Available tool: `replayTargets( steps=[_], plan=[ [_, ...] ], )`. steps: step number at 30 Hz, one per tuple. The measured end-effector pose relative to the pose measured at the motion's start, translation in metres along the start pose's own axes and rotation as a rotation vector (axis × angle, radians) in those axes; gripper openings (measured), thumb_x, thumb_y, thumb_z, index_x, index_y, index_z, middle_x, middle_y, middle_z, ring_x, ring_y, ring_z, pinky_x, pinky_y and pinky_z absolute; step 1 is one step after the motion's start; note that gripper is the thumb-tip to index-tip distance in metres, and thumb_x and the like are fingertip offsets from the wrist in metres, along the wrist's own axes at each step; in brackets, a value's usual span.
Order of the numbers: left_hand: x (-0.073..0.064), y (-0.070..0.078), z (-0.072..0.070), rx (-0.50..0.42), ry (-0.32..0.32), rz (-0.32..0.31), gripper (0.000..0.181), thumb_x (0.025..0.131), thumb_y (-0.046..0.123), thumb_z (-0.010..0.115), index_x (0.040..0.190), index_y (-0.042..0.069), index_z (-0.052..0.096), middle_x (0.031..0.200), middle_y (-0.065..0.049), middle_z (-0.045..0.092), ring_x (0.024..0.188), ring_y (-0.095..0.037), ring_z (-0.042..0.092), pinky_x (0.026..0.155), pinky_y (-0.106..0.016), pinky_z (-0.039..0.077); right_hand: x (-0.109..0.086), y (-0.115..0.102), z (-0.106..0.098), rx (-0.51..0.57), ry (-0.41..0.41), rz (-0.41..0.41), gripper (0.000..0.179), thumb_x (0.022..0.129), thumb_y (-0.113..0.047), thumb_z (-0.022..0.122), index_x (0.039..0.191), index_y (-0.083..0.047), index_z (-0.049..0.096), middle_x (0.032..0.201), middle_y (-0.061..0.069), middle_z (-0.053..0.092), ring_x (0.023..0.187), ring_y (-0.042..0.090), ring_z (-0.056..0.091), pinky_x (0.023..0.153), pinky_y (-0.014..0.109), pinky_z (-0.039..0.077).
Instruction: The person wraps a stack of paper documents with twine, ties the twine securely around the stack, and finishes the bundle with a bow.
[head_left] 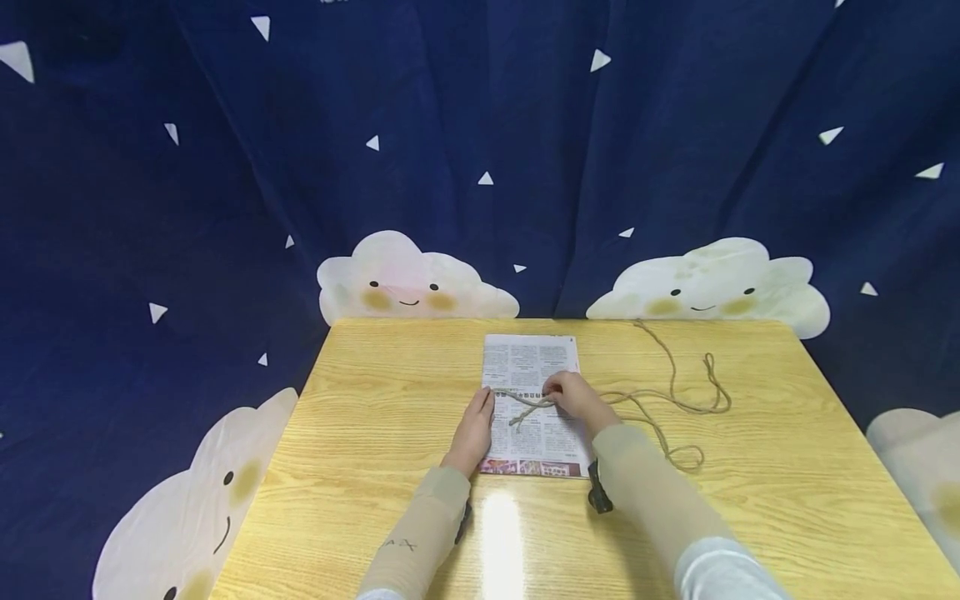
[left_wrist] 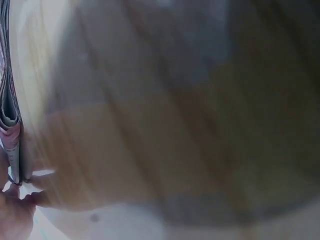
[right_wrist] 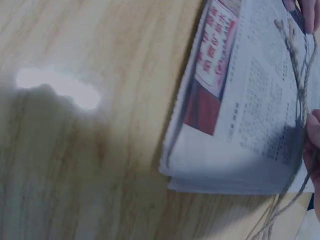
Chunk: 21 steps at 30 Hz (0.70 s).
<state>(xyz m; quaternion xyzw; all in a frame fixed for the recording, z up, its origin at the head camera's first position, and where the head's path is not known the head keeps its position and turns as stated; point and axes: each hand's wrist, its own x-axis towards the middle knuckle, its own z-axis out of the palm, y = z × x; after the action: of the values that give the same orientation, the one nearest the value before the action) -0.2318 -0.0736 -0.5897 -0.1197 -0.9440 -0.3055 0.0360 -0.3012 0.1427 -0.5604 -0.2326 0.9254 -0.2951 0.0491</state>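
Note:
A folded stack of newspaper (head_left: 529, 358) lies on the wooden table, its folded layers showing edge-on in the left wrist view. Brown twine (head_left: 531, 403) runs across the middle of the stack, with a knotted end lying on the print. My left hand (head_left: 472, 429) rests along the paper's left edge, fingers extended and fingertips right by the twine. On the right half of the paper, my right hand (head_left: 573, 395) pinches the twine between thumb and fingers. In the right wrist view, the twine (right_wrist: 301, 95) passes under that hand and over the stack's near side.
Loose lengths of the same twine trail in loops over the table (head_left: 772, 467) to the right, one reaching its far edge. A dark blue curtain (head_left: 450, 100) with white clouds and triangles hangs behind and beside the table. Light glares on the tabletop near the front.

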Motion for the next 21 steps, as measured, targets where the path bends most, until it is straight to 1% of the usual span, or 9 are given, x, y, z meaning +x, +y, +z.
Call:
replayTargets(
  steps=[5,8,11,12,15,18,21],
  plan=[
    [0.000,0.000,0.000,0.016,-0.005,0.011,0.039,0.097,0.007,0.039,0.134,-0.006,0.039,0.142,-0.019,0.033,0.131,-0.035,0.029,0.107,-0.045,0.025,-0.002,-0.001,0.007,0.039,0.037,-0.060,0.005,0.077,-0.001,0.069,0.081,-0.004,0.068,0.074,0.004,0.064,0.070,0.016,0.058,0.069,0.033,0.048],
    [0.000,0.001,0.000,0.031,-0.004,0.013,0.038,0.097,0.007,0.040,0.133,-0.007,0.041,0.142,-0.018,0.034,0.131,-0.036,0.030,0.107,-0.045,0.026,-0.003,0.001,0.010,0.056,0.042,-0.056,0.005,0.078,-0.002,0.069,0.082,-0.005,0.069,0.077,0.004,0.067,0.074,0.019,0.061,0.074,0.036,0.049],
    [0.000,0.000,0.000,0.065,0.000,0.020,0.038,0.096,0.007,0.041,0.132,-0.006,0.042,0.141,-0.018,0.036,0.130,-0.035,0.031,0.107,-0.044,0.027,-0.004,0.004,0.008,0.061,0.049,-0.031,0.006,0.081,-0.005,0.067,0.086,-0.006,0.070,0.085,0.006,0.067,0.083,0.023,0.062,0.079,0.039,0.049],
    [0.000,-0.001,0.000,0.075,-0.002,0.020,0.038,0.096,0.008,0.041,0.132,-0.006,0.042,0.141,-0.017,0.036,0.130,-0.035,0.031,0.107,-0.044,0.027,-0.005,0.005,0.005,0.067,0.058,-0.016,0.007,0.082,-0.005,0.065,0.088,-0.005,0.069,0.088,0.008,0.067,0.085,0.024,0.062,0.079,0.040,0.049],
    [0.000,-0.001,0.000,0.100,-0.003,0.025,0.038,0.096,0.009,0.042,0.132,-0.005,0.043,0.141,-0.016,0.036,0.131,-0.033,0.032,0.107,-0.043,0.027,-0.009,0.010,-0.010,0.078,0.113,0.028,0.011,0.085,-0.004,0.061,0.092,-0.003,0.069,0.094,0.012,0.066,0.085,0.026,0.060,0.075,0.039,0.049],
    [0.000,0.001,-0.002,0.093,0.011,0.033,0.037,0.096,0.008,0.044,0.131,-0.005,0.045,0.141,-0.017,0.036,0.130,-0.034,0.033,0.106,-0.043,0.029,-0.018,0.020,-0.035,0.084,0.169,0.059,0.013,0.087,-0.002,0.057,0.095,0.001,0.068,0.096,0.017,0.066,0.082,0.027,0.059,0.070,0.040,0.049],
    [0.000,0.002,-0.003,0.082,0.019,0.027,0.036,0.096,0.008,0.043,0.129,-0.003,0.047,0.142,-0.017,0.034,0.128,-0.034,0.035,0.104,-0.044,0.031,-0.029,0.035,-0.061,0.067,0.192,0.088,0.016,0.089,-0.002,0.054,0.098,0.004,0.066,0.097,0.019,0.065,0.086,0.032,0.059,0.073,0.043,0.049]
  ],
)
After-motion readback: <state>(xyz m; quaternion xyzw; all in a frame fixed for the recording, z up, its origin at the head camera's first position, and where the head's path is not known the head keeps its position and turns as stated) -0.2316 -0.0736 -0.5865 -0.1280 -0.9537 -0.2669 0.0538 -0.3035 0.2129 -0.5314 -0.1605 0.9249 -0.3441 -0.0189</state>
